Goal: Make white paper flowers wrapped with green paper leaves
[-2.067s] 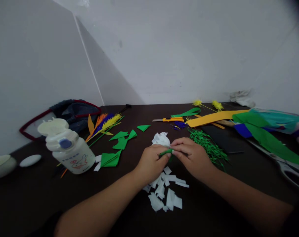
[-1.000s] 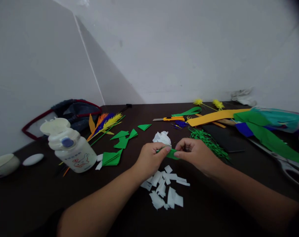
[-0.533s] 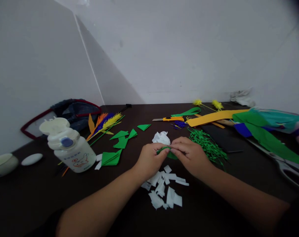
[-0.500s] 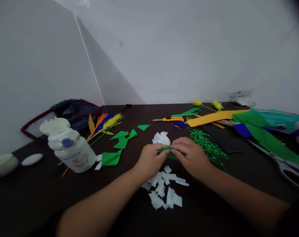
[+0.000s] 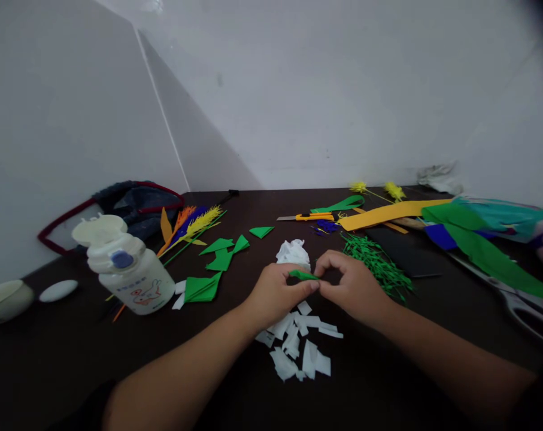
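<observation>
Between my two hands is a small folded piece of green paper (image 5: 303, 275). My left hand (image 5: 280, 290) pinches it from the left, thumb on the near side. The thumb and forefinger of my right hand (image 5: 349, 281) meet at its right tip, curled in a ring. Just beyond my fingers lies a crumpled white tissue (image 5: 293, 252). Torn white paper scraps (image 5: 293, 341) are spread on the dark table nearer to me. Cut green paper pieces (image 5: 203, 287) lie to the left, and a bundle of thin green strands (image 5: 374, 266) sits to the right of my right hand.
A white bottle (image 5: 139, 281) with its lid up stands left, near a bowl (image 5: 6, 301) and a white oval object (image 5: 58, 290). Behind are a yellow utility knife (image 5: 307, 217) and an orange strip (image 5: 388, 212). Scissors (image 5: 522, 305) lie right.
My right hand's fingers have shifted slightly and opened into a ring shape. The green paper now shows as a narrow pointed fold between the fingertips. Everything else stays in place.
</observation>
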The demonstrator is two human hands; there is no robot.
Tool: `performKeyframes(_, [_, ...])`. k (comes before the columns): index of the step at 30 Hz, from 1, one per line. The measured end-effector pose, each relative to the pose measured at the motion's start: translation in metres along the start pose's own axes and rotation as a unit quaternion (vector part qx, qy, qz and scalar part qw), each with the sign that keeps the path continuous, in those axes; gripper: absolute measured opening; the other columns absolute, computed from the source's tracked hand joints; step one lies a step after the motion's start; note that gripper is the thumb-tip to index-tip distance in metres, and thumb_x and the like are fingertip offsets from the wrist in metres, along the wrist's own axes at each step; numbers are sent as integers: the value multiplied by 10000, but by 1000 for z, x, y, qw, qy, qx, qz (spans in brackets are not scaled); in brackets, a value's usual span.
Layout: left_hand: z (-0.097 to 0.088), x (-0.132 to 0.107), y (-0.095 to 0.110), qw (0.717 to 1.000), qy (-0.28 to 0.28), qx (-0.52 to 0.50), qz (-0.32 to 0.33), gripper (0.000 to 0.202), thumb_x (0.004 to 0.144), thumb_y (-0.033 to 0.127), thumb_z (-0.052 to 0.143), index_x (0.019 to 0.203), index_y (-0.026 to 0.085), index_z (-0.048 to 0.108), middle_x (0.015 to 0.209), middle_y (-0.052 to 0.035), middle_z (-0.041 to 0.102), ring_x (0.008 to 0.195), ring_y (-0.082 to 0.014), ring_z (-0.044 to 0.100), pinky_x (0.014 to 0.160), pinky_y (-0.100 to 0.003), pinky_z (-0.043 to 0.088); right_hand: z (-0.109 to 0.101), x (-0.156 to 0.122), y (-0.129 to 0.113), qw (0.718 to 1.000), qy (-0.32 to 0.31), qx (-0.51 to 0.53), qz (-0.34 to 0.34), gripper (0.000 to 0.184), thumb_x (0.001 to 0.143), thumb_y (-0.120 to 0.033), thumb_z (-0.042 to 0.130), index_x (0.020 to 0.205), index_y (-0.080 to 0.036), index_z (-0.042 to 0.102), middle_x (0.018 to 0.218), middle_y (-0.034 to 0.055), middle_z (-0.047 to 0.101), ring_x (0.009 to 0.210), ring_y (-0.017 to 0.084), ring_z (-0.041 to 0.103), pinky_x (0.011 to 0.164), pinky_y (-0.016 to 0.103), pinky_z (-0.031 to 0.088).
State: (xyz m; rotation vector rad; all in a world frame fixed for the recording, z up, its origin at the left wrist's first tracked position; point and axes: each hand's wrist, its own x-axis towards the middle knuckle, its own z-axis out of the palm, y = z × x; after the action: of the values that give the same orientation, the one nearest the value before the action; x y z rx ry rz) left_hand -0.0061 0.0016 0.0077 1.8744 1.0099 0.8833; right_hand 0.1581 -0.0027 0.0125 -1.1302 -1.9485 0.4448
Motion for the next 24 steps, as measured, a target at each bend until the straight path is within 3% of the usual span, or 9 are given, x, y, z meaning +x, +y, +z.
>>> performKeyframes(7, [-4, 2, -1, 999, 50, -6, -14, 230, 759, 318, 517, 725, 138, 656, 611, 2, 566, 595, -112, 467, 573, -229, 358, -2, -1, -1, 997, -25, 32, 71, 28, 636, -159, 548, 645, -181, 534, 591, -19, 560, 560, 116, 507, 538, 236, 392])
performKeyframes(11, [-8, 3, 2, 994, 104, -7, -43, 219, 745, 317, 533, 742, 145, 668, 628, -9, 593, 598, -123, 489, 569, -232, 369, -5, 1, 11, 996, 6, 29, 87, 39, 653, -154, 540, 630, -182, 553, 568, -23, 554, 539, 117, 507, 519, 239, 403])
performKeyframes(15, [-6, 3, 3, 994, 98, -25, -36, 204, 753, 292, 531, 784, 149, 674, 712, -24, 636, 674, -140, 531, 639, -244, 398, -2, 2, 13, 997, 55, 44, 9, 129, 749, -200, 511, 800, -186, 629, 764, 34, 627, 716, 156, 578, 658, 296, 459])
performKeyframes(19, [1, 2, 1, 995, 91, -31, -30, 194, 746, 284, 546, 790, 143, 671, 710, -28, 634, 683, -146, 527, 664, -259, 402, 6, -1, 7, 994, 53, 4, -97, 178, 801, -197, 475, 855, -205, 644, 844, 48, 620, 809, 163, 568, 721, 313, 460])
performKeyframes(24, [9, 1, 1, 978, 63, -191, -60, 168, 730, 232, 546, 790, 129, 664, 708, -25, 626, 703, -137, 528, 722, -272, 394, 8, -5, 9, 974, 69, -130, -173, 170, 800, -155, 467, 843, -167, 631, 823, 71, 612, 790, 183, 532, 721, 342, 435])
